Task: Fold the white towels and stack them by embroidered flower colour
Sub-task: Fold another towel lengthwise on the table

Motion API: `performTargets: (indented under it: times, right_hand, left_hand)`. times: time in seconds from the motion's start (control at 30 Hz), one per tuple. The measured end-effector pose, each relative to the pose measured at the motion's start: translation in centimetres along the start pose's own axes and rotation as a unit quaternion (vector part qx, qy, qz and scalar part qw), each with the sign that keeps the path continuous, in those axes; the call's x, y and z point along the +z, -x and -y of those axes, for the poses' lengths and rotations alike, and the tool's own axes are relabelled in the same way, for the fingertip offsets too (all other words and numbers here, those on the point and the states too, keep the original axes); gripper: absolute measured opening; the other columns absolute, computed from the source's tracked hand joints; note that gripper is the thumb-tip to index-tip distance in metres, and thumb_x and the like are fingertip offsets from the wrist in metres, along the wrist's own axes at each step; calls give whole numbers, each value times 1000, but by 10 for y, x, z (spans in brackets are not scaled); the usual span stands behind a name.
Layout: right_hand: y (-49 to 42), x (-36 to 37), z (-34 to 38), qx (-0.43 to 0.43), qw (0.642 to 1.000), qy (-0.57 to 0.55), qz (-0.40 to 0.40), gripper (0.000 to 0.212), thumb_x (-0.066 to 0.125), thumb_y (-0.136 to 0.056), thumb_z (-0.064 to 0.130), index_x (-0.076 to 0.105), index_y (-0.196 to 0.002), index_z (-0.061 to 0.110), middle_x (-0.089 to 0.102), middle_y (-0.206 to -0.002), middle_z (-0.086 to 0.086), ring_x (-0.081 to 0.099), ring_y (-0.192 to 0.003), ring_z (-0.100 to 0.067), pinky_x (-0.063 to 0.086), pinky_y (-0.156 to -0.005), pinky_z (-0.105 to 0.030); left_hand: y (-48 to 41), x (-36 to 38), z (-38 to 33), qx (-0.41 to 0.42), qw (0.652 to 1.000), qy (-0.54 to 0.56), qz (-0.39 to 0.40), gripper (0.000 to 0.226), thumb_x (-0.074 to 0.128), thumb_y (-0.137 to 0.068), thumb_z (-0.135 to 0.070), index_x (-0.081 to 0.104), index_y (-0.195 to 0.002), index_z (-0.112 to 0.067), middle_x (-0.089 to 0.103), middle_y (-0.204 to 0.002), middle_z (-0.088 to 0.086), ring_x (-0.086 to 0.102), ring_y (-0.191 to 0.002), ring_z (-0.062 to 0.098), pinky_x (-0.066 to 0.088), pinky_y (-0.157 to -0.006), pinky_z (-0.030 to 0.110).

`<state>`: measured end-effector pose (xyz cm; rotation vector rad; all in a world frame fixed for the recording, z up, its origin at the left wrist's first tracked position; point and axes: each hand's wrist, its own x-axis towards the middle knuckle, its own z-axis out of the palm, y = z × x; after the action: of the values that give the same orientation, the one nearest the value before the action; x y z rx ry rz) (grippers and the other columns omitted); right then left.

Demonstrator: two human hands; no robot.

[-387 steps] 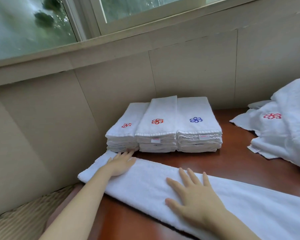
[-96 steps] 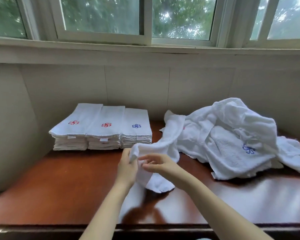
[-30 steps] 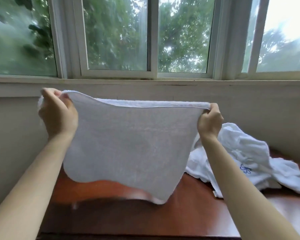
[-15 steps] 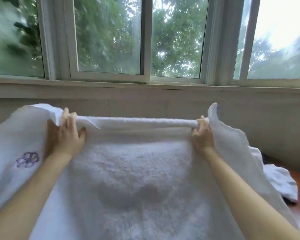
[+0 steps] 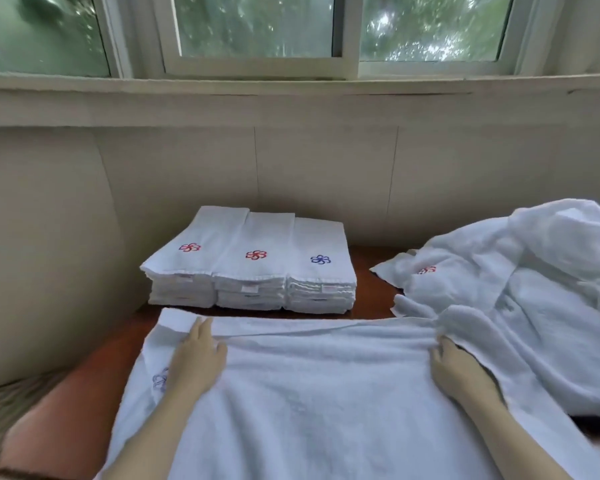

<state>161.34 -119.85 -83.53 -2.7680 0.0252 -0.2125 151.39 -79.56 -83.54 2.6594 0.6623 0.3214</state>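
We are at the start of folding one more towel: it lies spread flat on the reddish worktop, directly in front of the three folded stacks. Its far edge is already turned over in a narrow band. Our left hand rests flat on the towel near that band, fingers together and extended, palm down, just beside a blue embroidered flower partly hidden by the hand. Our right hand lies on the towel's right part, fingers curled toward the bunched cloth there; we cannot tell whether it pinches it. To the right of the stacks sits the heap of unfolded towels. Next, we judge, the fold must be smoothed and squared, then doubled lengthwise, so the blue flower ends up on top for the rightmost, blue-flowered stack.
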Motion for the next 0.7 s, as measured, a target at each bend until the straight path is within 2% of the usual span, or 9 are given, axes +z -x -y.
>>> performTargets:
  times: [0.07,0.1,0.2,0.27,0.33,0.43,0.5,0.57,0.7]
  right_hand:
    - [-1,2,7,27,999,14,-21,34,40,-95,20,52,-125,8,63,-109,-18,62,-99,-32,45,-73,-43]
    - [-1,3,10,20,999,23,-45,33,42,-92,12,54,-121,6,64,-103,-20,63,-94,-33,47,-71,-42]
    - [-6,10,22,-32,994,46,-94,39,45,-80,-3,54,-117,1,65,-101,-23,64,-92,-37,51,-77,-43]
    - [-11,15,39,-71,993,52,-83,49,45,-81,-1,50,-129,8,58,-118,-17,58,-104,-35,47,-83,-41]
    - [-17,23,58,-112,990,68,-47,58,41,-86,5,39,-141,20,48,-136,-7,49,-118,-30,42,-94,-38]
    - [-27,32,71,-106,990,93,-15,62,40,-87,11,31,-145,28,41,-145,0,44,-121,-28,40,-96,-37]
    - [-31,34,72,-93,991,90,-15,63,41,-86,10,32,-145,29,39,-147,1,45,-119,-30,41,-95,-38]
    - [-33,35,72,-95,991,90,-18,65,42,-84,9,32,-146,28,36,-149,3,45,-119,-32,42,-95,-39]
    - [-35,36,80,-111,988,105,-4,63,38,-86,6,32,-145,30,46,-142,5,43,-119,-31,41,-96,-35]
  left_hand:
    - [-8,2,1,-10,999,24,-37,54,38,-99,-20,24,-150,-12,14,-159,7,28,-140,28,32,-110,37]
    - [-10,2,1,-15,998,39,-49,53,38,-98,-16,27,-149,-12,17,-158,8,32,-138,28,36,-106,38]
    - [-18,2,1,-21,995,77,-63,52,39,-95,-10,33,-147,-17,20,-155,7,48,-122,29,46,-90,37]
    - [-21,-2,7,-35,990,114,-71,50,43,-94,-8,39,-143,-16,21,-154,8,53,-111,28,47,-86,36]
    - [-24,-10,28,-25,987,137,-79,47,48,-93,-6,45,-139,-13,24,-153,10,53,-111,27,44,-89,33]
    - [-25,-32,81,12,995,88,-48,43,52,-93,-10,50,-135,-20,22,-154,5,49,-118,23,41,-91,28]
    - [-23,-50,115,2,999,31,-24,39,50,-95,-21,50,-134,-25,24,-153,1,43,-128,22,38,-100,32]
    - [-22,-65,137,-28,999,-29,-18,39,47,-98,-29,48,-136,-22,28,-152,2,38,-134,23,34,-106,35]
    - [-23,-73,132,-40,992,-113,-44,45,45,-97,-21,40,-142,-18,26,-152,6,36,-134,27,35,-106,40]
